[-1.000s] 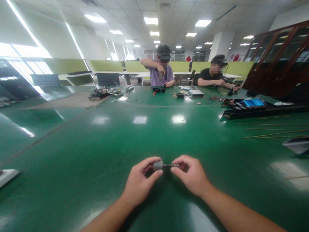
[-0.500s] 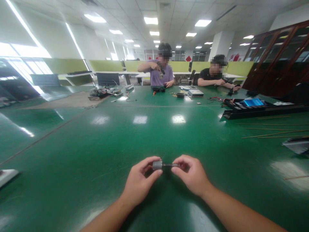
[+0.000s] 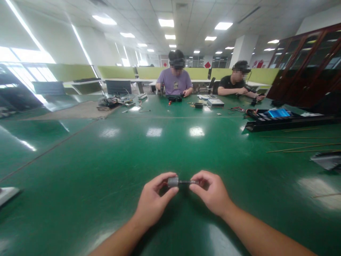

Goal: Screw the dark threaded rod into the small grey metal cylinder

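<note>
Over the green table [image 3: 128,199], both of my hands hold one small part, a grey cylinder [image 3: 173,182] with a thin dark shaft [image 3: 184,182] sticking out of its right end. It lies level between them; its exact kind is not clear. My left hand [image 3: 154,197] is closed, thumb and fingers pinching the cylinder. My right hand [image 3: 213,192] is closed too, its thumb and forefinger gripping the far end of the shaft. That end looks ridged, and part of it is hidden by the fingers.
Across the table sit a person in a purple shirt [image 3: 170,80] and a person in black [image 3: 231,83]. Electronic parts [image 3: 109,103] are heaped at back left. A long black tray [image 3: 266,124] and thin rods [image 3: 306,146] lie right; a white object [image 3: 7,195] is left.
The person in purple has lowered a raised arm, with a dark tool, down to the table. My hands and the grey cylinder with its shaft stay almost still.
</note>
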The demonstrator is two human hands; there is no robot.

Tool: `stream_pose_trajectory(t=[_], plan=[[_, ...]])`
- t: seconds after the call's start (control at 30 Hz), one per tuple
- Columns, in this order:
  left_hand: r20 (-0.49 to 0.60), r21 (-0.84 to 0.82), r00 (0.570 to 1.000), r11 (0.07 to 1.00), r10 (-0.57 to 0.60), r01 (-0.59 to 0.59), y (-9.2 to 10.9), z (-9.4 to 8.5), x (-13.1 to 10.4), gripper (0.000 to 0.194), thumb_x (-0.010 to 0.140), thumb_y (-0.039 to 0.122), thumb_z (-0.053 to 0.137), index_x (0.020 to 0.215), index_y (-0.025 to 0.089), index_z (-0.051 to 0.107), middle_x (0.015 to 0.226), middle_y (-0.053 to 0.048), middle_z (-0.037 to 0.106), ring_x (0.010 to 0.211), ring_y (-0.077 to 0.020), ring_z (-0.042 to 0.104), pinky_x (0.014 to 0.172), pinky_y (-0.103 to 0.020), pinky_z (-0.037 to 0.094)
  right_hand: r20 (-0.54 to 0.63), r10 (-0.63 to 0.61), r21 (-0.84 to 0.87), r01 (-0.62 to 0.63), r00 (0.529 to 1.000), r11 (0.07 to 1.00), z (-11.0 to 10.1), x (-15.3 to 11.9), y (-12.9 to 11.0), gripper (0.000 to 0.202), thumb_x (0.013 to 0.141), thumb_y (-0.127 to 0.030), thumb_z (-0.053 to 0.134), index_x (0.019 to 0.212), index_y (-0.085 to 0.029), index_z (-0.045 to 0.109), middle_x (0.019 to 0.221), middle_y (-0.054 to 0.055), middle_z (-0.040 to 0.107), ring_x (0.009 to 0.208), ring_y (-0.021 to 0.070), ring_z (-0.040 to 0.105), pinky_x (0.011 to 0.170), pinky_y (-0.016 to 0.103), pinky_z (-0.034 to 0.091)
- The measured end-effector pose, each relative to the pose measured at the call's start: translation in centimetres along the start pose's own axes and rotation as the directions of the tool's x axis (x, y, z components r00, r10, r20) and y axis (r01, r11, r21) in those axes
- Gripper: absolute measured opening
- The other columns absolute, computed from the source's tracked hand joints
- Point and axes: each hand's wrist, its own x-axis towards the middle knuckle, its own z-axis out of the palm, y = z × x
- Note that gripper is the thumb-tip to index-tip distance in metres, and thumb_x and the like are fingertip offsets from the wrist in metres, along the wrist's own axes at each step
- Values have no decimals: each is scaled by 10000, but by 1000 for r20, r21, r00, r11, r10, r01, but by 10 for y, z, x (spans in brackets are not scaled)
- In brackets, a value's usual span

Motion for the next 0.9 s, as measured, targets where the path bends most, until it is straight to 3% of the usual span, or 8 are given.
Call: stream_pose_trajectory(t=[0.9], plan=[[0, -39, 999, 999, 33, -33, -7, -3, 0, 317, 805, 282, 725, 1105, 192, 672, 1121, -88, 695, 1046, -245, 669, 997, -365, 502, -13, -28, 6, 28, 1000, 1000, -1, -1, -1, 66, 765, -231, 687, 770, -168, 705, 671, 11, 623, 634, 157, 540, 614, 267, 410]])
